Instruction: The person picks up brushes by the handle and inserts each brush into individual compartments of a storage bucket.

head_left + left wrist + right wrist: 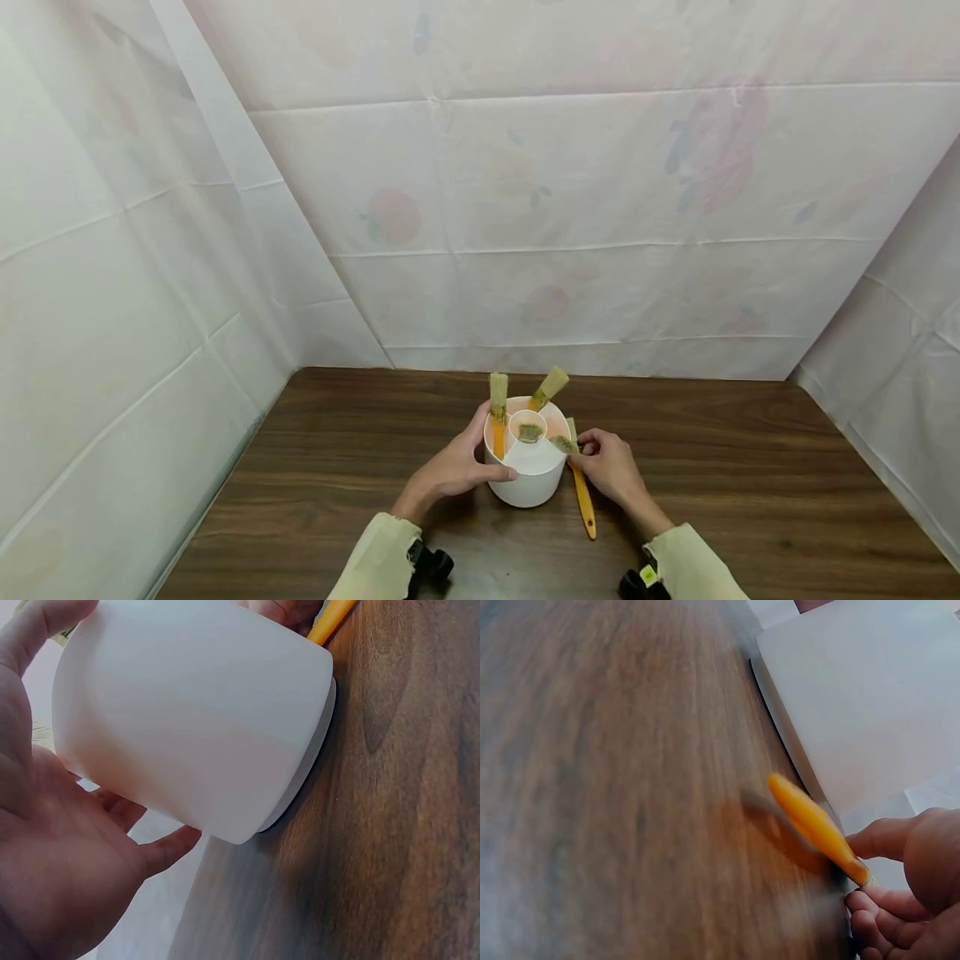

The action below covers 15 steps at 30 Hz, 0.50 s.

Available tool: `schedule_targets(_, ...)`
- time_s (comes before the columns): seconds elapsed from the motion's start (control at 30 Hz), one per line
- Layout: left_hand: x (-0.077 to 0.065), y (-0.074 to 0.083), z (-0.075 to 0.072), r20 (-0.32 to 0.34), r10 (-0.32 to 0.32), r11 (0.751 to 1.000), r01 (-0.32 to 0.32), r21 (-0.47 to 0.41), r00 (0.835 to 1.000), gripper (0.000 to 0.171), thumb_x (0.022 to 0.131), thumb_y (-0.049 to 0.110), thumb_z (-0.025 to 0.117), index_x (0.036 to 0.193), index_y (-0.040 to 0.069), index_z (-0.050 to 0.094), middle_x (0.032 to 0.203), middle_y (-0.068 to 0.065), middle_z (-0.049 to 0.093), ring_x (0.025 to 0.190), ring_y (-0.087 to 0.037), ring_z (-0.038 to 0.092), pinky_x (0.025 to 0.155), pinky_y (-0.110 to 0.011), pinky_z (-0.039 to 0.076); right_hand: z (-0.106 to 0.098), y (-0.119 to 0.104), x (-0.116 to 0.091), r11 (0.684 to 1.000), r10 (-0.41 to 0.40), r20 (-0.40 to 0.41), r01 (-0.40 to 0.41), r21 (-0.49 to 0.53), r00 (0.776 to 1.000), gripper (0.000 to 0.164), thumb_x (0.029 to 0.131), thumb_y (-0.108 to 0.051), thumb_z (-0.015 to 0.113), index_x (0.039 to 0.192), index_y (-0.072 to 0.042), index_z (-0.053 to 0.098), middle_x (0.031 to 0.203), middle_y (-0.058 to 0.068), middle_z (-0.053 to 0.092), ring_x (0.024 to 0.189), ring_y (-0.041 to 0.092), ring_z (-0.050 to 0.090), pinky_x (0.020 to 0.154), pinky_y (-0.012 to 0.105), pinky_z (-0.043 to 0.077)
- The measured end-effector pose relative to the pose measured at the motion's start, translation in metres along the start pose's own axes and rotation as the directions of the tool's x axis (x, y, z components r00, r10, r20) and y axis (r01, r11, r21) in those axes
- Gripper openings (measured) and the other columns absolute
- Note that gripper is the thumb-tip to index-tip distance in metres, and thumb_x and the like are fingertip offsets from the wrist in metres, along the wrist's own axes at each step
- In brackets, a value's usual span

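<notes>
A white round divided organizer [527, 487] stands upright on the table, with a small round compartment in its middle. My left hand [459, 465] holds it from the left, thumb across the front and fingers around the far side; the palm is apart from the wall in the left wrist view. Beside the organizer's right wall, my right hand [611, 468] pinches a paintbrush [584, 502] near the base of its bristles. Its orange handle [814, 821] slants down towards the tabletop. Other brushes stand in the organizer: one at left [498, 408], one at the back [551, 387], one in the centre [529, 433], one at right [564, 444].
Dark wood-grain table [360, 442] spreads around the organizer. Pale printed cloth [570, 208] hangs behind it and on both sides, meeting the table's far edge. Black wrist cameras [430, 562] sit at both cuffs, low above the table.
</notes>
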<state>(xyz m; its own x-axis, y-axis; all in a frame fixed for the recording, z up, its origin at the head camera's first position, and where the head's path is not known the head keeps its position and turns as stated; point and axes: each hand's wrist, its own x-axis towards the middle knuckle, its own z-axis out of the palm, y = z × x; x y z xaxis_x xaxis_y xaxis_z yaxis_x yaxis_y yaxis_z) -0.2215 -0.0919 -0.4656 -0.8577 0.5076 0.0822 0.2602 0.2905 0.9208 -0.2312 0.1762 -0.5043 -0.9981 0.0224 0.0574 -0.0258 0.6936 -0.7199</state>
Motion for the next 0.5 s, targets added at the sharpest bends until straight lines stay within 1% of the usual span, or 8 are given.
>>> schedule_targets(0.17,-0.0001,0.0002,-0.0001,-0.012,-0.012,1.0,0.012,-0.003,1.0,0.103,0.077,0.034,0.083,0.156,0.028,0.017,0.154,0.001,0.038,0.145,-0.025,0.03,0.115,-0.062,0.018,-0.0005,-0.0023,0.0002,1.0,0.005,0.004,-0.005,0.007,1.0,0.026,0.078,-0.01,0.079,0.1,0.001,0.069,0.073,0.0,0.061,0.062,0.011,0.053,0.06,0.028,0.046)
schedule_targets(0.33,0.0014,0.0006,-0.0007,-0.019,-0.011,1.0,0.011,-0.018,1.0,0.102,0.075,0.032,0.085,0.153,0.024,0.02,0.149,0.002,0.044,0.143,-0.023,0.033,0.116,-0.06,0.017,-0.0009,-0.0051,0.0008,1.0,0.011,0.01,-0.011,0.027,1.0,0.026,0.078,-0.008,0.078,0.1,0.001,0.068,0.07,-0.001,0.061,0.06,0.011,0.053,0.059,0.028,0.046)
schedule_targets(0.43,0.0018,0.0004,-0.0011,-0.017,-0.012,0.999,0.011,-0.043,1.0,0.102,0.075,0.03,0.086,0.152,0.024,0.02,0.148,0.002,0.047,0.142,-0.022,0.034,0.116,-0.062,0.015,-0.001,-0.0051,0.002,0.999,0.015,0.016,-0.016,0.041,1.0,0.026,0.078,-0.008,0.078,0.1,0.001,0.067,0.07,-0.001,0.061,0.059,0.011,0.053,0.058,0.028,0.045)
schedule_targets(0.5,0.0017,-0.0001,-0.0012,-0.019,-0.018,0.998,0.017,-0.054,1.0,0.102,0.075,0.031,0.087,0.152,0.027,0.021,0.148,0.003,0.047,0.142,-0.021,0.034,0.116,-0.062,0.013,-0.001,-0.0041,0.0029,0.998,0.024,0.021,-0.025,0.05,0.999,0.026,0.079,-0.007,0.079,0.1,0.001,0.067,0.07,0.0,0.061,0.06,0.012,0.053,0.058,0.027,0.045)
